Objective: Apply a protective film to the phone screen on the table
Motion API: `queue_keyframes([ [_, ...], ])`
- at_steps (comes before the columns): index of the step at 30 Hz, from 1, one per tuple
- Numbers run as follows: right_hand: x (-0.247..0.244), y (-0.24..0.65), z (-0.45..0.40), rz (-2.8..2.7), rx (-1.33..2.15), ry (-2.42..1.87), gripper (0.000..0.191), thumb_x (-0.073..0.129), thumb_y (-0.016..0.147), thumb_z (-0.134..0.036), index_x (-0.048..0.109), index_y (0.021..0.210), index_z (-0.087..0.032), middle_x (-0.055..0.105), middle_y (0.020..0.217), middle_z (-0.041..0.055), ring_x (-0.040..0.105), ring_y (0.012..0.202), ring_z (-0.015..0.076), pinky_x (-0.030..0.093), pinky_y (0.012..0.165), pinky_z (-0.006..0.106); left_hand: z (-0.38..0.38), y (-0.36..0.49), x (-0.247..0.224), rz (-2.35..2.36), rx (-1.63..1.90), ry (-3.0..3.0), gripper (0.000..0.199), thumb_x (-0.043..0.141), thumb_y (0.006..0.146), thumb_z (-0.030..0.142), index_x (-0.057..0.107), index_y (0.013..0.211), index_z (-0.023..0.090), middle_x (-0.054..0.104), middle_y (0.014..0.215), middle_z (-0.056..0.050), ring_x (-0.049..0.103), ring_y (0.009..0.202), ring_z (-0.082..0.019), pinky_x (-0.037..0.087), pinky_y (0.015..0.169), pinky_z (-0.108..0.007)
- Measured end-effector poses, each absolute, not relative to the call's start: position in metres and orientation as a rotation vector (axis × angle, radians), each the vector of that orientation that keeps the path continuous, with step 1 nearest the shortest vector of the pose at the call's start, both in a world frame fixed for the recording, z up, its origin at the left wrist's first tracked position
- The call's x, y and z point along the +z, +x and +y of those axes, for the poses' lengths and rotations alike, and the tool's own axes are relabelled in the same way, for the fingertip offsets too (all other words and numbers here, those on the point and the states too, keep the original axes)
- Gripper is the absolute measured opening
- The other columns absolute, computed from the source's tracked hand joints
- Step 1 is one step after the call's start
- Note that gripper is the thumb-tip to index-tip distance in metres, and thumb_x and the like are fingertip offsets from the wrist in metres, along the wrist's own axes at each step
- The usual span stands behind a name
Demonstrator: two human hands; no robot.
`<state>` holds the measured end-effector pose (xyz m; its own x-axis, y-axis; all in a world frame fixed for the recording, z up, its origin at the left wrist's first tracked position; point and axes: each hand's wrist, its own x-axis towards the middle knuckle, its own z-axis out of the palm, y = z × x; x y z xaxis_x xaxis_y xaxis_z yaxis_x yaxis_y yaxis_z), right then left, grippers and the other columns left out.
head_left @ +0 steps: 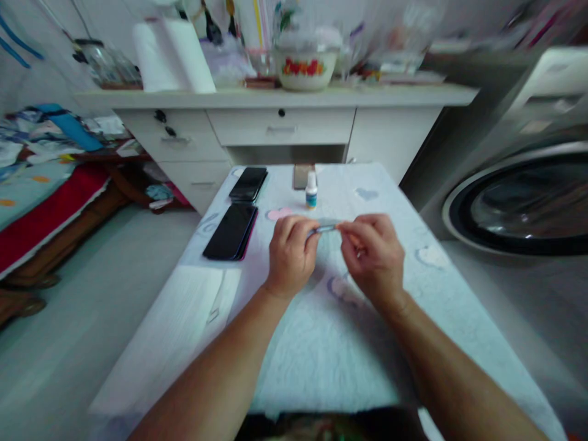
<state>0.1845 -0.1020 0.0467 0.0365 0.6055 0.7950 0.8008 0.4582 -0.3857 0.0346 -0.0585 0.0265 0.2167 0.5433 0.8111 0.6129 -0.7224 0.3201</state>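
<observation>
Between my two hands, above the table, is a thin, bluish-grey flat object (327,228), seen nearly edge-on and too blurred to name. My left hand (293,252) pinches its left end, fingers curled. The fingertips of my right hand (374,256) close on its right end. Just beyond them a small white bottle with a blue label (311,191) stands upright. To the left lie a dark phone (231,233) with a pink edge beneath it and, farther back, another dark phone (248,184). A brownish flat rectangle (303,176) lies behind the bottle.
The table (294,367) has a pale patterned cover. Behind it is a white counter with drawers (281,125), bearing a paper roll (172,55) and a flowered bowl (306,67). A washing machine (528,122) stands at the right, a bed (37,190) at the left.
</observation>
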Motion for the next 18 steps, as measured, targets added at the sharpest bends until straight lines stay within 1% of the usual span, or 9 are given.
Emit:
queue_keyframes([
  [2,0.048,0.188,-0.098,-1.664,-0.254,-1.203,0.012,0.057,0.082,-0.015,0.063,0.089,-0.023,0.052,0.086,0.0028,0.055,0.079,0.0155,0.049,0.066,0.029,-0.054,0.037,0.027,-1.150,-1.572,-2.392,0.010,0.050,0.090,0.024,0.056,0.096,0.020,0.059,0.094,-0.005,0.053,0.097,-0.018,0.045,0.089,-0.033],
  [4,0.044,0.189,-0.097,-1.612,-0.244,-1.240,0.012,0.056,0.083,-0.016,0.063,0.090,-0.023,0.053,0.089,0.0036,0.055,0.084,0.0168,0.049,0.070,0.031,-0.053,0.037,0.025,-1.190,-1.516,-2.464,0.011,0.051,0.090,0.026,0.057,0.097,0.020,0.059,0.097,-0.005,0.053,0.099,-0.018,0.044,0.090,-0.034],
  [10,0.033,0.180,-0.106,-1.633,-0.192,-1.223,0.016,0.054,0.083,-0.012,0.062,0.092,-0.023,0.052,0.086,0.0021,0.054,0.077,0.0140,0.049,0.066,0.029,-0.063,0.030,0.012,-1.212,-1.522,-2.475,0.011,0.052,0.089,0.024,0.056,0.098,0.019,0.058,0.096,-0.005,0.053,0.096,-0.019,0.045,0.087,-0.034],
  [18,0.034,0.182,-0.105,-1.633,-0.156,-1.223,0.018,0.055,0.083,-0.012,0.063,0.095,-0.021,0.052,0.089,0.0029,0.055,0.077,0.0131,0.049,0.064,0.026,-0.062,0.031,0.017,-1.200,-1.525,-2.447,0.012,0.053,0.088,0.021,0.056,0.099,0.019,0.058,0.098,-0.005,0.054,0.097,-0.019,0.047,0.086,-0.033],
])
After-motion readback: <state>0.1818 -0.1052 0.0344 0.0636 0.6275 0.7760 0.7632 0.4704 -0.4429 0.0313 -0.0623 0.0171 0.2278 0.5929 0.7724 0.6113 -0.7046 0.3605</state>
